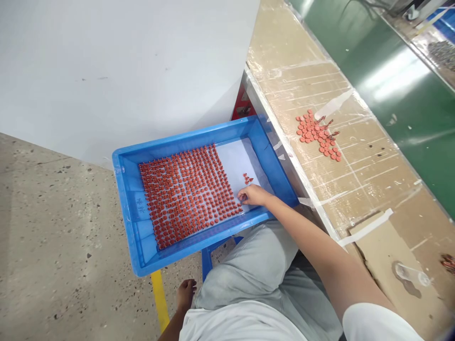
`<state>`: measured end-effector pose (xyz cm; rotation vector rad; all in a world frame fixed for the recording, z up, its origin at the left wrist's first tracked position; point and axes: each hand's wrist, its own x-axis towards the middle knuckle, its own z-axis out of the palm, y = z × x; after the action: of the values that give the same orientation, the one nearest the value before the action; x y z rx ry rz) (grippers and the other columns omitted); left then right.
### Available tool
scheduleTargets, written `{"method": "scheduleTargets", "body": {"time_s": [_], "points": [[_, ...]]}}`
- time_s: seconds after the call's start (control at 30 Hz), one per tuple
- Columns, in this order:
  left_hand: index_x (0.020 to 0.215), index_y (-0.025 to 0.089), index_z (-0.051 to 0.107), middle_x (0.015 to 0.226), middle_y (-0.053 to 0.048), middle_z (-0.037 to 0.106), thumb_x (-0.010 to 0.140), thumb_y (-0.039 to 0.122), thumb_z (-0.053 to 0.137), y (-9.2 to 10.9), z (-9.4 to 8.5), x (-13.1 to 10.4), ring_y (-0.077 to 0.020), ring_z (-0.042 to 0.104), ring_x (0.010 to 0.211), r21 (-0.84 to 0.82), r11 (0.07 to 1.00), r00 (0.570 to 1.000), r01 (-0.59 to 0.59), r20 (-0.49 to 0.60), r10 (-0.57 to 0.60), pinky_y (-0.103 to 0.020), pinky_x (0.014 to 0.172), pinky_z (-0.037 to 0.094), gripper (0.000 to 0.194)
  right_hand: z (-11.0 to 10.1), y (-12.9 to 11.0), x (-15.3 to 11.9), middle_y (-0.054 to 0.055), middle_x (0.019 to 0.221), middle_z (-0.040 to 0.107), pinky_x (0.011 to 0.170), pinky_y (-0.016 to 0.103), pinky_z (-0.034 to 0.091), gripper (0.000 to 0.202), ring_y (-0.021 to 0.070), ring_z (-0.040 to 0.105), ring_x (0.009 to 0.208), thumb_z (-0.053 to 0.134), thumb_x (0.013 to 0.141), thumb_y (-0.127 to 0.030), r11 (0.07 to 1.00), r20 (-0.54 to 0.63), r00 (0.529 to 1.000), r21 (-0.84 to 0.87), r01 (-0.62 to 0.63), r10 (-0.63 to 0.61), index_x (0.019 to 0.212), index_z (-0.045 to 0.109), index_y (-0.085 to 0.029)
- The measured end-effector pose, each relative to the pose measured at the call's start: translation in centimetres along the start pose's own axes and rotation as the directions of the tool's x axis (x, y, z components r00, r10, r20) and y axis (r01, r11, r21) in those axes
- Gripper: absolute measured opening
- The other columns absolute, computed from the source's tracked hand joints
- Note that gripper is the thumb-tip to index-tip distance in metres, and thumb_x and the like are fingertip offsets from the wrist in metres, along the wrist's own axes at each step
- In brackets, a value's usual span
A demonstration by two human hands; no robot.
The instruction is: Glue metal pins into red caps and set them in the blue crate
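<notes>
My right hand (253,194) is over the right part of a blue tray (185,137), its fingers curled together beside the last row of small red pieces (188,189). Whatever is between those fingertips is too small to make out. The red pieces stand in dense rows on a white sheet (234,158) inside the tray. Just above my hand lie several loose red pieces (248,179) on the sheet. My left hand (186,292) hangs low, left of my legs, away from the tray, with its fingers loosely bent and nothing seen in it.
A cardboard-covered bench (284,90) runs along the right, bearing a cluster of red discs (313,130) and a clear plastic piece (412,273). Behind it lies a green surface (394,61). A white panel (124,61) borders the tray's far side.
</notes>
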<state>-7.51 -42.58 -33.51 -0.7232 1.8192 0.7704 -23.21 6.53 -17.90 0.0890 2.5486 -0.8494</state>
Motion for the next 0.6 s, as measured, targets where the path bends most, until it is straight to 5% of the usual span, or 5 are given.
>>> {"method": "scheduleTargets", "body": {"time_s": [0.1, 0.23, 0.4, 0.6], "points": [[0.103, 0.013, 0.061, 0.099, -0.005, 0.067, 0.087, 0.039, 0.053, -0.3, 0.0, 0.3, -0.0143, 0.064, 0.084, -0.014, 1.000, 1.000, -0.002, 0.003, 0.002, -0.035, 0.075, 0.054, 0.031, -1.2, 0.5, -0.5, -0.003, 0.084, 0.074, 0.070, 0.021, 0.048, 0.022, 0.0141, 0.069, 0.079, 0.071, 0.069, -0.025, 0.987, -0.180, 0.971, -0.020, -0.162, 0.156, 0.091, 0.070, -0.025], [0.102, 0.013, 0.061, 0.098, -0.005, 0.067, 0.087, 0.039, 0.053, -0.6, 0.0, 0.6, -0.0142, 0.064, 0.084, -0.031, 1.000, 1.000, -0.006, 0.011, 0.006, -0.034, 0.075, 0.054, 0.030, -1.9, 1.1, -0.6, 0.002, 0.087, 0.074, 0.072, 0.026, 0.049, 0.029, 0.0176, 0.069, 0.082, 0.070, 0.072, -0.042, 0.935, -0.369, 0.868, 0.006, -0.355, 0.332, 0.092, 0.068, -0.022], [0.103, 0.013, 0.061, 0.099, -0.005, 0.066, 0.087, 0.039, 0.053, -0.5, 0.3, 1.2, -0.0141, 0.063, 0.083, -0.055, 0.998, 1.000, -0.016, 0.011, 0.017, -0.034, 0.074, 0.054, 0.031, -1.5, 1.0, 0.3, 0.003, 0.091, 0.074, 0.076, 0.025, 0.050, 0.029, 0.0178, 0.069, 0.086, 0.071, 0.071, -0.046, 0.903, -0.438, 0.804, 0.042, -0.427, 0.401, 0.087, 0.070, -0.022], [0.103, 0.013, 0.061, 0.099, -0.005, 0.066, 0.087, 0.039, 0.053, -0.8, 0.2, 1.2, -0.0140, 0.063, 0.083, -0.072, 0.997, 1.000, -0.001, 0.006, 0.002, -0.034, 0.074, 0.054, 0.031, -1.1, 0.8, 1.2, -0.001, 0.091, 0.075, 0.073, 0.023, 0.051, 0.021, 0.0168, 0.070, 0.087, 0.070, 0.073, -0.039, 0.892, -0.435, 0.794, 0.052, -0.450, 0.425, 0.087, 0.071, -0.025]]}}
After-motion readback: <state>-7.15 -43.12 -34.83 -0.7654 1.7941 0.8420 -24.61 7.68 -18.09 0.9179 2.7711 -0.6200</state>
